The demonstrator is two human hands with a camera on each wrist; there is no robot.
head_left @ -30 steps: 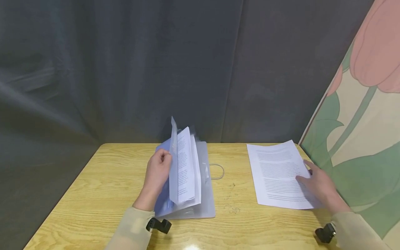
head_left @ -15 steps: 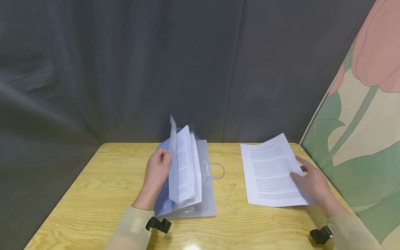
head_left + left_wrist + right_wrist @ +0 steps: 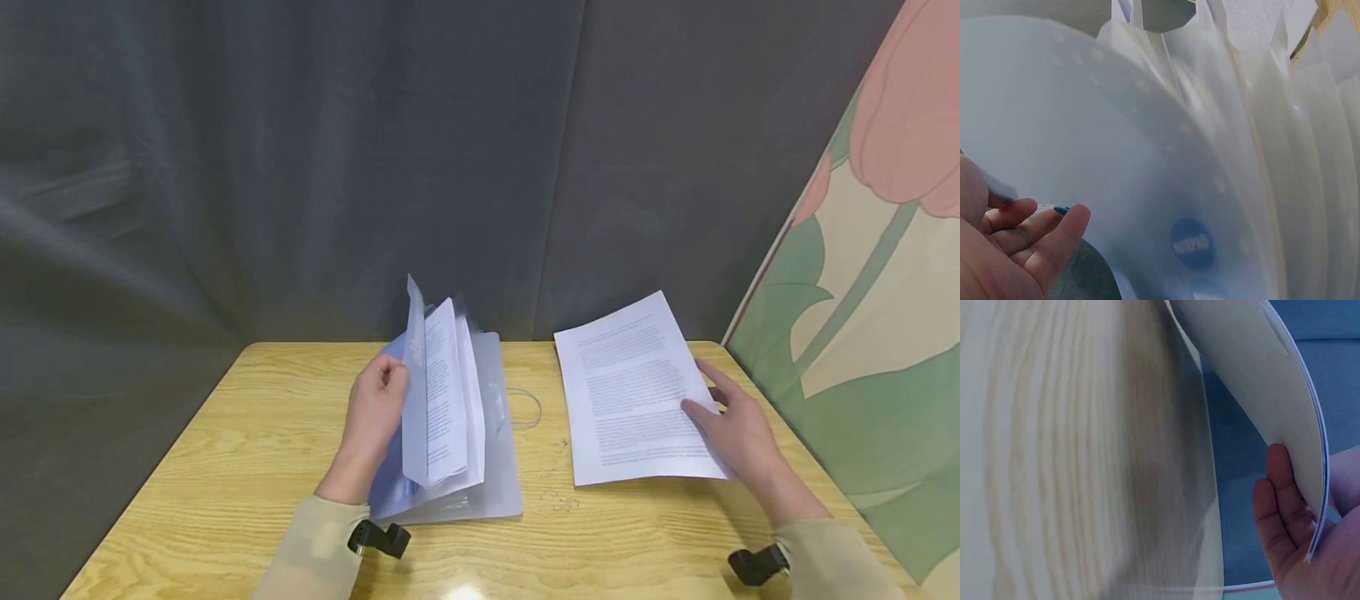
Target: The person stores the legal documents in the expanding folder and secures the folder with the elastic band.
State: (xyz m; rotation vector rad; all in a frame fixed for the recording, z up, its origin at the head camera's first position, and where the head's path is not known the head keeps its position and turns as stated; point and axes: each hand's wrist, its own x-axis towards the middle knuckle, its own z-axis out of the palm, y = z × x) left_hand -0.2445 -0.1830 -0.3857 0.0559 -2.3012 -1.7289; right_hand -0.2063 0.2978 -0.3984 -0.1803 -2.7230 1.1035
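Note:
A translucent expanding file folder (image 3: 498,433) with a bluish back stands fanned open left of the table's middle, printed sheets (image 3: 447,392) tucked among its dividers. My left hand (image 3: 375,404) pinches the edge of its raised front flap; the left wrist view shows this translucent flap (image 3: 1116,137) with a round blue label, and pale pockets behind it. On the right, my right hand (image 3: 738,429) holds printed paper (image 3: 630,392) by its right edge, thumb on the front and fingers behind. In the right wrist view the paper (image 3: 1254,369) curves upward off the table, showing more than one sheet edge.
The wood-grain table (image 3: 247,467) reaches back to a dark curtain (image 3: 390,167). A floral panel (image 3: 862,317) borders its right side. The folder's thin elastic loop (image 3: 528,408) lies on the tabletop between folder and paper.
My right hand has moved left with the paper, which has risen and tilted up at its far edge. My left hand stays nearly still on the folder flap.

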